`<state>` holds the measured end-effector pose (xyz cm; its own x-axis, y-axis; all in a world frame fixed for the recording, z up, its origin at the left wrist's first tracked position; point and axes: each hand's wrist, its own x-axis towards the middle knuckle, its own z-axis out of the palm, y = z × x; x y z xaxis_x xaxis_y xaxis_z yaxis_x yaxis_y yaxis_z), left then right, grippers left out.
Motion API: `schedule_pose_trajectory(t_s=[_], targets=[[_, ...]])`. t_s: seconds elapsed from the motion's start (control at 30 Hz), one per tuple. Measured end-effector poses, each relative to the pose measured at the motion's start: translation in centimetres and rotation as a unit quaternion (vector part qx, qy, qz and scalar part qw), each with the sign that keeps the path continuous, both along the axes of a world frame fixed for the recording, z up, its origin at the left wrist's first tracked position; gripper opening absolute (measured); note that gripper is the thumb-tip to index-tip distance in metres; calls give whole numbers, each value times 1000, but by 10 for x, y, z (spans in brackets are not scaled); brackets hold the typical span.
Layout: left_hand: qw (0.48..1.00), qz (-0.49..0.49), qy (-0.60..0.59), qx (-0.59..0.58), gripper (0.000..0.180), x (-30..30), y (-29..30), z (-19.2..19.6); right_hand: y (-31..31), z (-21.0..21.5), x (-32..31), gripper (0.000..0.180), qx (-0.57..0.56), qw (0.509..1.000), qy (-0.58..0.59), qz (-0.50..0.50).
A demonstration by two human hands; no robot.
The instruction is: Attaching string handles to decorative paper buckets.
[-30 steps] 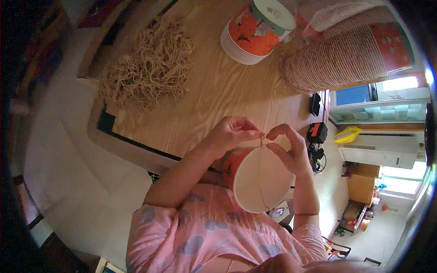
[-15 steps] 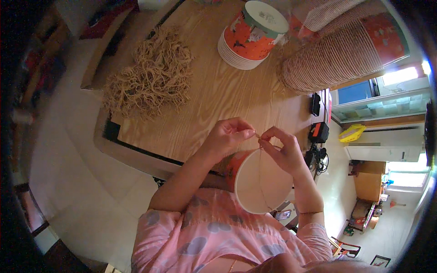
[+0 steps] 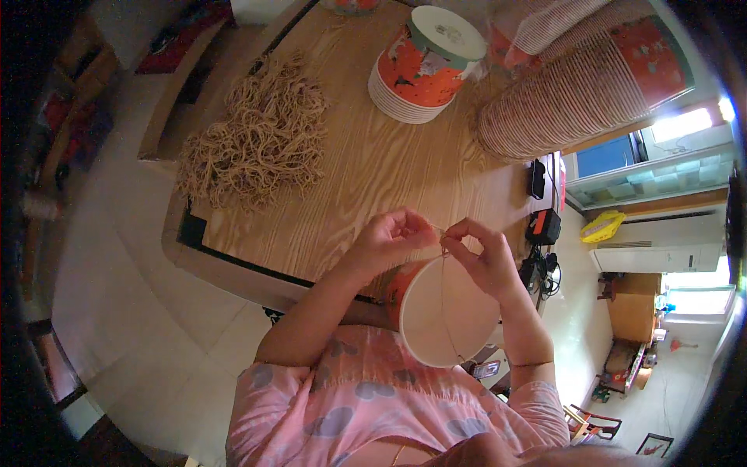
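A paper bucket, white inside and orange-red outside, rests on its side between my forearms, its mouth facing me. Thin tan twine runs across the mouth from the lower rim up to my fingers. My left hand is closed in a pinch on the twine just above the upper rim. Right beside it, my right hand pinches the twine too, thumb against forefinger at the rim. The fingertips nearly meet, and the exact form of the twine between them is too small to make out.
A tangled heap of twine pieces covers the table's left part. Several nested buckets stand upside down at the far side. Long stacks of buckets lie at the far right. A black box and cables sit along the right edge.
My left fingers have shifted slightly right and down and curled in more, closer to my right hand. The right hand and bucket stay nearly in place.
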<state>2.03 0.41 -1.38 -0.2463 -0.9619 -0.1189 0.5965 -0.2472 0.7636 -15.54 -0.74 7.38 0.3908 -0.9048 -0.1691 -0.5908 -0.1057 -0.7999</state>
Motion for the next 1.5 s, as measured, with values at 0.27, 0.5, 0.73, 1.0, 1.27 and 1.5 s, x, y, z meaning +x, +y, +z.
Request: schedule_pose_trajectory(t_s=[0.27, 0.5, 0.73, 1.0, 1.27, 1.5], targets=[[986, -102, -131, 0, 21, -7, 5, 5, -4, -2, -4, 10, -27, 999, -30, 33], [993, -92, 21, 67, 13, 10, 14, 12, -3, 7, 4, 10, 77, 994, -75, -15], [995, -55, -84, 29, 20, 3, 19, 7, -4, 2, 4, 12, 46, 998, -23, 31], [977, -2, -209, -46, 15, 4, 19, 5, -6, 1, 5, 14, 48, 998, -13, 38], [991, 13, -133, -10, 10, 6, 23, 1, -12, 3, 5, 10, 32, 997, 22, 73], [993, -4, -121, -9, 14, 9, 25, 1, -12, 0, 6, 12, 23, 998, 9, 65]])
